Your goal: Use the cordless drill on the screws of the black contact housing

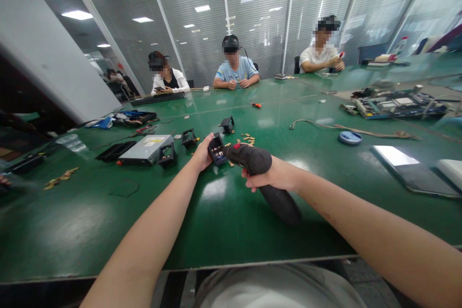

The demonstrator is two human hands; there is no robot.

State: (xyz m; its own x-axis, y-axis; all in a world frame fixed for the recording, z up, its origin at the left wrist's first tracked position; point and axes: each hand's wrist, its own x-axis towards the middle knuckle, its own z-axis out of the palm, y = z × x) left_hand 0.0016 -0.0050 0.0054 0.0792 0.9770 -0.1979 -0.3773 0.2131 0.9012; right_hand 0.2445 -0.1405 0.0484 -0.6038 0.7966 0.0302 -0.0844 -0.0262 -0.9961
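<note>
Item: your left hand point(200, 154) clasps a small black module point(217, 149) mid-table, your right hand point(269, 178) grips the electric screwdriver point(252, 161), long axis pointing left, tip touching it.

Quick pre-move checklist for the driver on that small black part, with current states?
1. Left hand grips the small black part: ok.
2. Right hand wraps the electric screwdriver: ok.
3. Driver nose points at the part: ok.
4. Bit seated in a screw: cannot tell, tip hidden.
5. Part braced on the green table: cannot tell.
6. Loose brown bits lie just behind the part: not ok.
</note>
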